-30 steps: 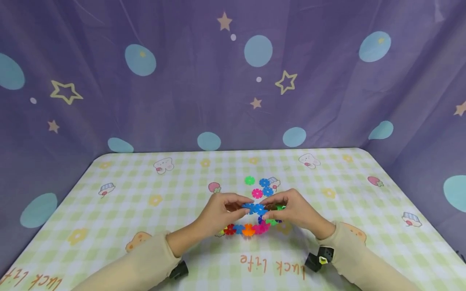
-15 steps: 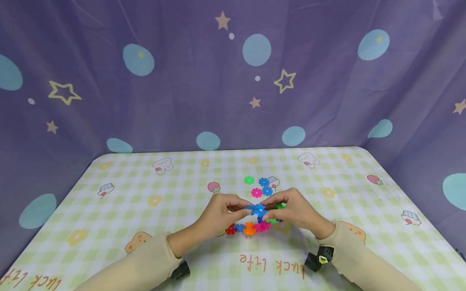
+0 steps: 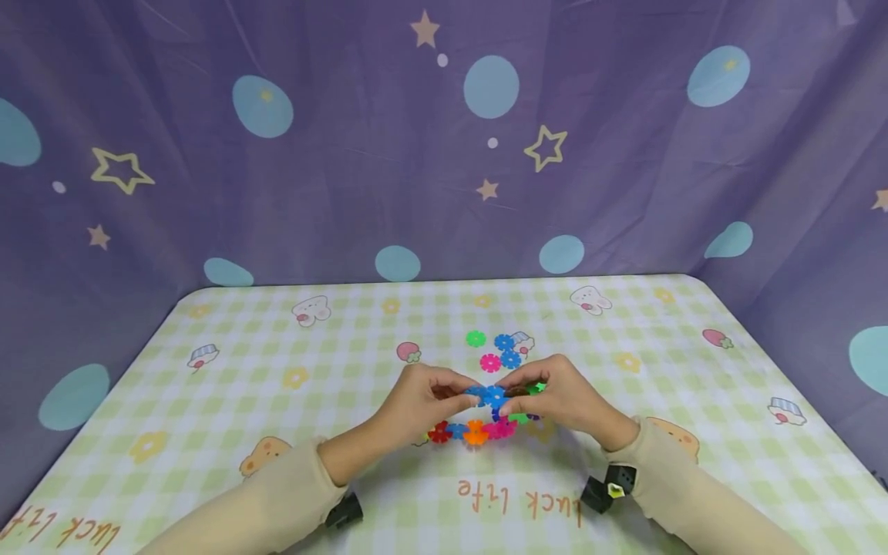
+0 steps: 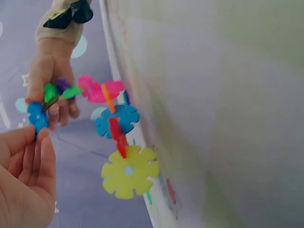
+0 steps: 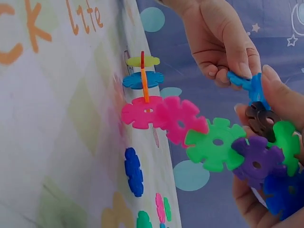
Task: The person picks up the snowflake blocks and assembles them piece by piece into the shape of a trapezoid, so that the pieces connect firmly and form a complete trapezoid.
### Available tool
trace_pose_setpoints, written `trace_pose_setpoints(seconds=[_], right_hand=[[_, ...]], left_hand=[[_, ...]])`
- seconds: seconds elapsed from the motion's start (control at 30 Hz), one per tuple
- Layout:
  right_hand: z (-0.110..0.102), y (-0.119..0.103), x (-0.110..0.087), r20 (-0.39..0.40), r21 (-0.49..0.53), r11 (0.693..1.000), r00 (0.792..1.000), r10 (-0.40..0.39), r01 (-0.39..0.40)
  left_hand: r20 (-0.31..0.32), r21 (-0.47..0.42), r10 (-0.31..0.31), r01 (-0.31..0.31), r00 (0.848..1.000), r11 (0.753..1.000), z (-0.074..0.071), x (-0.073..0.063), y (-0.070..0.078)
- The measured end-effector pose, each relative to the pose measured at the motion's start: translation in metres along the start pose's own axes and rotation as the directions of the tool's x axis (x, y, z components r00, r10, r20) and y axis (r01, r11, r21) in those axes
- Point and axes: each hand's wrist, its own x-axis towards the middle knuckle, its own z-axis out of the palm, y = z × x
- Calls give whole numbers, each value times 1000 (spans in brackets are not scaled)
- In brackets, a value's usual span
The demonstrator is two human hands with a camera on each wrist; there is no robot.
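Note:
My left hand [image 3: 423, 402] pinches a light blue snowflake disc [image 5: 240, 81] between thumb and fingers. That disc meets a second light blue disc [image 3: 496, 398], held in the fingertips of my right hand [image 3: 565, 401]. From there a chain of interlocked discs curves round: a dark brown disc [image 5: 262, 121], green, purple and dark blue ones by the right palm, then a green disc [image 5: 214, 145] and pink discs [image 3: 502, 428]. The orange disc [image 3: 475, 433], a blue one, the red disc [image 3: 440, 432] and the yellow disc [image 4: 137, 178] form its far end. Fingers partly hide the joint.
Beyond the hands, loose discs lie on the checked tablecloth [image 3: 236, 401]: a green one [image 3: 475, 339], a pink one [image 3: 490, 363] and two blue ones [image 3: 510, 360]. A purple curtain [image 3: 333, 193] hangs behind the table's far edge.
Both hands stay nearly in place. The light blue disc in the left hand has turned slightly and overlaps the other light blue disc more. The head view has tilted a little.

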Motion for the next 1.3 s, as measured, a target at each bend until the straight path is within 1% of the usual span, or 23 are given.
trace_pose_setpoints(seconds=[0.1,0.27,0.37,0.5,0.6,0.87,1.03,1.17,1.3], right_hand=[[-3,0,1,35,0,1000,999,-4,4],[-9,2,2,81,-34,999,996,-26,29],[-12,3,2,103,-61,997,994,-43,50],[-12,2,1,117,-70,995,991,-60,69],[-11,1,1,114,-70,995,992,-63,71],[-9,-1,0,110,-114,989,991,-78,91],[-10,-5,0,108,-138,986,991,-83,97],[-7,-7,-1,98,-137,985,991,-92,105],[-4,-8,-2,75,-119,984,989,-126,134]], left_hand=[[9,-27,-28,28,1000,999,-3,1,1],[25,-106,-51,53,998,993,-8,0,0],[36,-146,-79,84,996,986,-8,-1,-1],[41,-180,-99,105,994,978,-6,-1,-3],[36,-204,-103,109,994,973,-3,-2,-4],[24,-245,-110,113,994,963,0,-3,-8],[15,-248,-132,132,991,960,1,-2,-5],[9,-253,-164,161,986,954,2,-1,-3],[10,-259,-187,183,982,948,3,-2,-1]])
